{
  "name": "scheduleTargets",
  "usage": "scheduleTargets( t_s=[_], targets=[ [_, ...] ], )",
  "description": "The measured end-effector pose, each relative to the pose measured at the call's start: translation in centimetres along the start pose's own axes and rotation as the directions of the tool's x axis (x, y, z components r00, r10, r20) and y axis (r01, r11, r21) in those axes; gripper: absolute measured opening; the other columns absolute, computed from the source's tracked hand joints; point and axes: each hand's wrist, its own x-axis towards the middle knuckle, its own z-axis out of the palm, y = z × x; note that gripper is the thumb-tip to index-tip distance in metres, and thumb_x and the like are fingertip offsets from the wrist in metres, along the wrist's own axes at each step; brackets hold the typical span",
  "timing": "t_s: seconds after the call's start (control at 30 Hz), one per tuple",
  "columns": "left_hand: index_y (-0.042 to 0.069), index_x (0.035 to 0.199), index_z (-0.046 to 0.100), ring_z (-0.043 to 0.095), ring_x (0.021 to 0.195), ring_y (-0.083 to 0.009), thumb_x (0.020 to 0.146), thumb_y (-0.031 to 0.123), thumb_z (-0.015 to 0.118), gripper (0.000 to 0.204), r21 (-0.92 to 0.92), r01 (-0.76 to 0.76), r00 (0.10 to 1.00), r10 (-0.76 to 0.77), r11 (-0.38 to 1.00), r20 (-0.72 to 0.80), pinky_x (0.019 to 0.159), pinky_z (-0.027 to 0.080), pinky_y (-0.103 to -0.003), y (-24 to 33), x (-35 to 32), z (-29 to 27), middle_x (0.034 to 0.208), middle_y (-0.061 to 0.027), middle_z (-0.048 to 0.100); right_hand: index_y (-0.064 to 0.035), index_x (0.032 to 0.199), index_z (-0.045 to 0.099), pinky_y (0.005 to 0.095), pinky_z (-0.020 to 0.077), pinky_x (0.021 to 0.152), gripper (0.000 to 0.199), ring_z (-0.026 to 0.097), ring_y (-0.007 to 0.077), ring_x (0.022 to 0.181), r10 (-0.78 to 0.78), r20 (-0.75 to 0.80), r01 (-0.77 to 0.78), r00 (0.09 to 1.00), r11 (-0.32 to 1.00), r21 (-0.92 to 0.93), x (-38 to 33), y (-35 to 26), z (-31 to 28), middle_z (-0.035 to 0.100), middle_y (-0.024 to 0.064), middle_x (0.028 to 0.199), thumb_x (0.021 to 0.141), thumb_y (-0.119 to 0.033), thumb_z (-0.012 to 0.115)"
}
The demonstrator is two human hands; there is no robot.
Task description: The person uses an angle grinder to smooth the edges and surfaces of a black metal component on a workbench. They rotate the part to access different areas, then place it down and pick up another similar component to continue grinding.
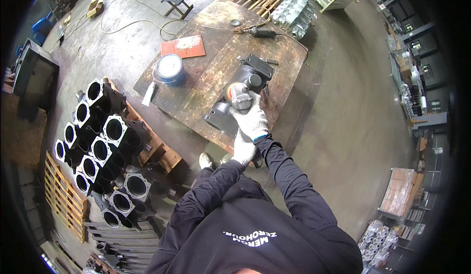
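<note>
A dark metal casting with a flat base lies on a rusty steel plate. An angle grinder with a grey head and a yellowish disc rests against it. My right hand, in a white glove, grips the grinder just behind the head. My left hand, also gloved, sits close behind it, closed on the grinder's rear body, which is mostly hidden. Both dark sleeves come up from the lower edge.
On the plate stand a blue can, an orange-red sheet and a second power tool with its cable. Silver metal parts sit at the far end. Several dark ring-faced castings are stacked on pallets at left.
</note>
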Motion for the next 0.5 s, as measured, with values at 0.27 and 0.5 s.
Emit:
scheduleTargets(
  t_s=[0.27,0.5],
  targets=[
    [0.002,0.145,0.042,0.059,0.123,-0.0203,0.095,0.000,0.065,0.055,0.171,-0.077,0.996,0.084,0.982,-0.034,0.104,0.048,-0.034,-1.1,-1.2,2.7,0.136,-0.0095,0.059,-0.0177,0.149,0.031,0.0520,0.0561,0.083,0.092,0.071,0.0461,0.096,-0.064,0.040,0.065,0.997,0.998,-0.023,-0.2,0.8,-2.2,0.072,0.0280,0.102,0.080,-0.054,0.080],
    [0.002,0.144,0.044,0.059,0.122,-0.0208,0.098,0.002,0.061,0.049,0.016,-0.197,0.964,0.197,0.980,-0.177,0.103,0.049,-0.035,-6.0,0.0,5.0,0.135,-0.0104,0.059,-0.0168,0.148,0.033,0.0511,0.0560,0.085,0.090,0.071,0.0451,0.096,-0.158,0.241,0.171,0.957,0.985,-0.033,1.4,3.8,-4.0,0.072,0.0279,0.104,0.080,-0.048,0.083]
  ],
)
